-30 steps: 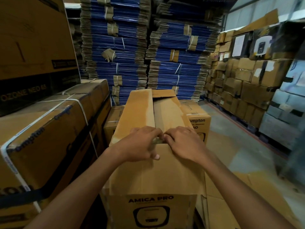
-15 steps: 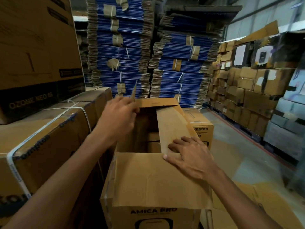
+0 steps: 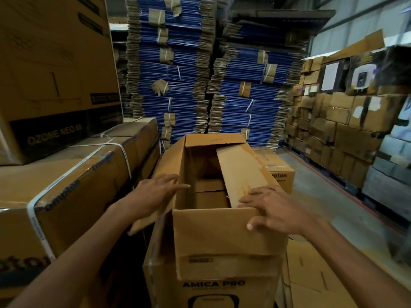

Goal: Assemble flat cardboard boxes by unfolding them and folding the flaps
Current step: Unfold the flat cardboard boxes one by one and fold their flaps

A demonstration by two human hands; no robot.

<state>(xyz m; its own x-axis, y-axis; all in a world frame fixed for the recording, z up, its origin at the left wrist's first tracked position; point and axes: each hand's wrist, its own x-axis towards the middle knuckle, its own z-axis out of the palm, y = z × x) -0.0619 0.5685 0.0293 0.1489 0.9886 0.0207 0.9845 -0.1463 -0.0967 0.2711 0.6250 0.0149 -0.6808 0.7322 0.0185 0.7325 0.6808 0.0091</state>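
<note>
A brown cardboard box (image 3: 222, 238) marked AMICA PRO stands upright in front of me with its top open. Its left long flap (image 3: 171, 161) hangs outward and my left hand (image 3: 153, 194) lies flat on it, fingers apart. The right long flap (image 3: 240, 174) leans inward over the opening. My right hand (image 3: 273, 210) rests across the near end of that flap and the near short flap (image 3: 211, 232), which folds down toward me. The far short flap (image 3: 213, 140) tilts up. The folded bottom flaps show inside.
Strapped brown cartons (image 3: 66, 174) stand close on the left under a big OZONE NEO box (image 3: 55, 74). Tall piles of flat blue cardboard (image 3: 178, 70) rise behind. Another carton (image 3: 278, 172) sits right of the box. Stacked boxes (image 3: 333, 125) line the right wall. Flat cardboard (image 3: 311, 274) lies on the floor.
A second ago both hands pressed the long flaps shut. The left hand then lifted the left flap and swung it outward and down. The right hand stayed on the right flap.
</note>
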